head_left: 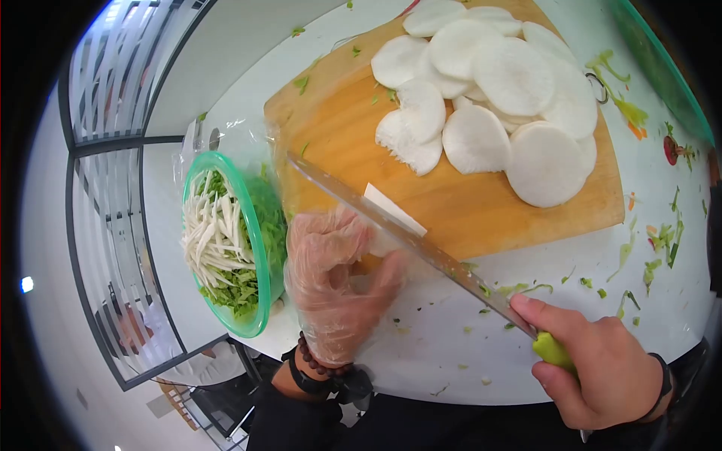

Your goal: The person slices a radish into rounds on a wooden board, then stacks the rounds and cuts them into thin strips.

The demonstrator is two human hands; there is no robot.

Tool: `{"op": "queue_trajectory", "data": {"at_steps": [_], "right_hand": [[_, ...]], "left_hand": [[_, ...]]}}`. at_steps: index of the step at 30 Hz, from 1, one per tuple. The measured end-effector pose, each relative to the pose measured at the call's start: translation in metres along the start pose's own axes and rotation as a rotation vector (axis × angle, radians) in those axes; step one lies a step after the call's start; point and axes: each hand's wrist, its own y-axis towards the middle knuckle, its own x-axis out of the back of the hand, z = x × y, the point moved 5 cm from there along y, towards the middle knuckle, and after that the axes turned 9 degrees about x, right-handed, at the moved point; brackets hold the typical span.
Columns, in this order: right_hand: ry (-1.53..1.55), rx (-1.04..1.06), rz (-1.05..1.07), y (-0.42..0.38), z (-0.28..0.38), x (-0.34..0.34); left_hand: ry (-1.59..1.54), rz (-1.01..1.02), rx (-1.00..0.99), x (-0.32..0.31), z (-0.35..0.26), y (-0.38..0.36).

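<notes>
My right hand (pixel 613 364) is closed round the green handle of a kitchen knife (pixel 444 259). The long blade slants up and left across the near part of a wooden cutting board (pixel 338 113). In a clear plastic glove, my left hand (pixel 331 278) curls its fingers down on a white radish piece close beside the blade; the fingers mostly cover it. On the blade's far side lies a narrow strip of white radish (pixel 395 209). Thin round radish slices (pixel 515 75) overlap in a spread pile over the board's far right part.
Left of the board, a green-rimmed bowl (pixel 259 278) holds white shreds (pixel 216 233) and chopped greens (pixel 239 295). Clear plastic film lies behind it. Vegetable scraps (pixel 662 240) litter the white table (pixel 451 361). A green container edge (pixel 669 71) stands far right.
</notes>
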Motion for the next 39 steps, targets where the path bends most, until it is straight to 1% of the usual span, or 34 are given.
{"op": "queue_trajectory", "data": {"at_steps": [3, 6, 11, 15, 18, 19, 21, 23, 24, 26, 30, 31, 32, 34, 35, 37, 39], "right_hand": [[0.007, 0.024, 0.001, 0.000, 0.000, -0.001], [0.023, -0.002, 0.040, 0.001, -0.001, 0.003], [-0.023, -0.005, 0.038, 0.002, -0.003, -0.003], [-0.001, -0.081, 0.080, 0.003, -0.004, -0.008], [0.003, -0.046, 0.022, 0.002, -0.004, -0.010], [0.024, -0.053, 0.048, 0.002, -0.004, -0.008], [0.063, -0.067, 0.102, 0.003, -0.003, -0.001], [0.049, -0.026, 0.037, 0.002, -0.004, -0.003], [0.042, -0.004, 0.007, 0.002, -0.004, -0.003], [0.063, -0.012, 0.015, 0.002, -0.005, -0.002], [0.041, 0.001, 0.027, 0.002, -0.003, 0.000], [-0.013, 0.027, -0.029, 0.001, -0.001, -0.002], [-0.026, 0.010, -0.009, 0.000, 0.000, -0.005], [-0.058, -0.017, 0.018, -0.002, 0.003, -0.005], [0.017, -0.057, 0.000, -0.003, 0.004, -0.005], [0.168, -0.136, -0.031, -0.005, 0.007, -0.005], [0.172, -0.125, -0.013, -0.011, 0.008, -0.005]], "left_hand": [[-0.038, -0.011, 0.048, -0.001, -0.003, 0.001], [0.004, -0.022, 0.013, -0.003, -0.006, 0.005], [0.103, 0.017, -0.030, 0.000, -0.002, 0.005], [0.017, 0.033, 0.080, -0.002, 0.003, 0.001], [0.038, 0.067, 0.117, 0.000, 0.004, 0.000], [0.035, 0.072, 0.119, 0.000, 0.004, 0.001], [0.017, 0.054, 0.087, -0.001, 0.004, 0.001], [-0.010, 0.010, 0.021, -0.001, 0.006, 0.001], [0.028, 0.035, -0.005, -0.002, 0.005, 0.003], [0.106, 0.081, -0.053, 0.001, 0.000, 0.007], [0.135, 0.063, -0.074, 0.001, -0.002, 0.008], [0.168, 0.068, -0.081, 0.001, -0.003, 0.008], [0.153, 0.064, -0.082, 0.002, -0.001, 0.006], [0.100, 0.002, -0.005, -0.001, 0.001, 0.003], [0.073, -0.025, 0.033, -0.002, 0.002, 0.002], [0.194, -0.011, -0.016, -0.002, -0.005, 0.004], [0.264, 0.005, -0.076, -0.002, -0.008, 0.006]]}}
